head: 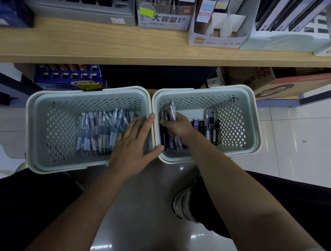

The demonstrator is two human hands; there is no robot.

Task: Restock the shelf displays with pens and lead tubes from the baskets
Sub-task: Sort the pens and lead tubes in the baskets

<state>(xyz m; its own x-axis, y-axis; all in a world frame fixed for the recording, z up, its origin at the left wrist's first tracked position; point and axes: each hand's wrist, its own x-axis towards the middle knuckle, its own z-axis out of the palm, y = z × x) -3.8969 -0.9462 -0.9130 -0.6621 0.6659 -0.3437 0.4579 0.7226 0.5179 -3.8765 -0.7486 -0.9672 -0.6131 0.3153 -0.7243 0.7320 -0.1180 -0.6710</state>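
Two bare arms are reaching forward and down from the bottom of the view, over a shiny floor (140,216). A knee in dark cloth and a striped shoe (182,207) are showing under the right arm.

The left hand (134,141) is lying flat with its fingers straight and spread. Its palm is facing down and is sitting over the right end of the left basket (40,135). The thumb is sticking out to the right and touching the rim where the two baskets meet. The fingertips are pointing up toward the far side, right by a pile of pale blue pens (99,130) lying in the bottom of that basket.

The right hand (177,127) is dipping into the left end of the right basket (247,119). Its fingers are curling around a small bunch of purple pens (172,112), and the pen tops are poking up past the knuckles. More dark and purple pens and lead tubes (210,127) are lying beside the hand in the same basket.

The two baskets are sitting side by side on the floor, touching each other.

Farther away, a wooden shelf (95,45) is running across the view. Display boxes (164,16) with pens and folders are standing on it. A blue box (67,77) is sitting under the shelf, behind the left basket.
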